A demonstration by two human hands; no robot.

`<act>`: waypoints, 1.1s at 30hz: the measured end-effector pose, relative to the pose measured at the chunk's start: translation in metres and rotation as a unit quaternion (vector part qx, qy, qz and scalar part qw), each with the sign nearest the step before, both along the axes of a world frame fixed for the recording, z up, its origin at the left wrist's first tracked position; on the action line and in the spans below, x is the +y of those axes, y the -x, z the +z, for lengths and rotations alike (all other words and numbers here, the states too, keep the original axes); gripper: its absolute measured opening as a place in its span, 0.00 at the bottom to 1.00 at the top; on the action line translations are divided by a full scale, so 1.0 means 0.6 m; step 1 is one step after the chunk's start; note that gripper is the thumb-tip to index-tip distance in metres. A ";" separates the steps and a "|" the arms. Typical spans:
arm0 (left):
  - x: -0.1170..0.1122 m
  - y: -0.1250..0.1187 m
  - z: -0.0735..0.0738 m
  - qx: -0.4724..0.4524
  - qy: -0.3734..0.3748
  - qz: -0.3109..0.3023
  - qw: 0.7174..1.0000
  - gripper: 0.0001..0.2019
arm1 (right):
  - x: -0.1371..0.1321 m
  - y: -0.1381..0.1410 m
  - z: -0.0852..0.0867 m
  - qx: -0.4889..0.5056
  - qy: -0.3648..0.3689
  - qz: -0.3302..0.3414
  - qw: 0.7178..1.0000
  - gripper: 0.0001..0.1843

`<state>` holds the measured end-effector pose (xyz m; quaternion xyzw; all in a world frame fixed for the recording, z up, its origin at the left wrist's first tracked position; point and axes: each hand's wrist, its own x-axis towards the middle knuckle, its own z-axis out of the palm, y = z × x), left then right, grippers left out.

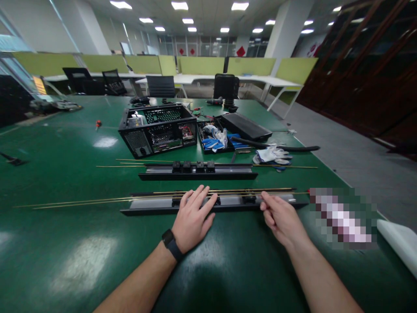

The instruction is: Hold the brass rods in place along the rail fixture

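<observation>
A long black channel (146,212) with a pale inner strip lies across the table in front of me. Several thin brass-coloured rods (78,202) run along it and stick out past its left end. My left hand (192,217), with a dark watch on the wrist, lies over the middle of the channel. Its fingers are stretched out on the rods, partly covering black blocks. Toward the channel's right end, my right hand (282,219) pinches a thin rod between thumb and forefinger. Just left of those fingertips sits a small black block (249,195) in the channel.
Behind lies a second black channel (195,176) with several black blocks and thin rods. Farther back stand an open computer case (156,132), a tray of gloves (215,137), a black panel (246,126) and another glove pair (273,154). A pixelated item (340,217) lies right.
</observation>
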<state>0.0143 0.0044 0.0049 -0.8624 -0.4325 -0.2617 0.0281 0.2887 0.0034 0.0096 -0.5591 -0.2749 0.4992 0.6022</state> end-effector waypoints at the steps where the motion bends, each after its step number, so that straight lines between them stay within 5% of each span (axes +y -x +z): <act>1: 0.000 0.000 0.001 0.000 -0.001 0.000 1.000 0.25 | -0.001 0.004 0.001 -0.005 0.007 0.015 1.000 0.24; 8: 0.000 0.001 0.002 0.000 0.003 0.001 1.000 0.25 | 0.003 -0.008 0.004 0.014 -0.009 -0.088 0.996 0.23; 14: 0.001 0.001 0.000 -0.003 0.006 0.001 1.000 0.25 | 0.000 0.002 0.003 0.004 0.011 -0.003 1.000 0.23; 20: 0.002 0.001 -0.001 -0.002 0.006 0.001 1.000 0.25 | 0.003 -0.007 0.002 0.017 -0.009 -0.086 0.996 0.22; 27: 0.002 0.001 -0.001 -0.006 0.003 0.000 1.000 0.26 | 0.001 -0.001 0.002 0.000 0.014 -0.008 1.000 0.23; 33: 0.002 0.001 0.001 -0.001 0.002 0.000 1.000 0.25 | 0.003 -0.009 0.001 0.024 -0.003 -0.077 0.997 0.20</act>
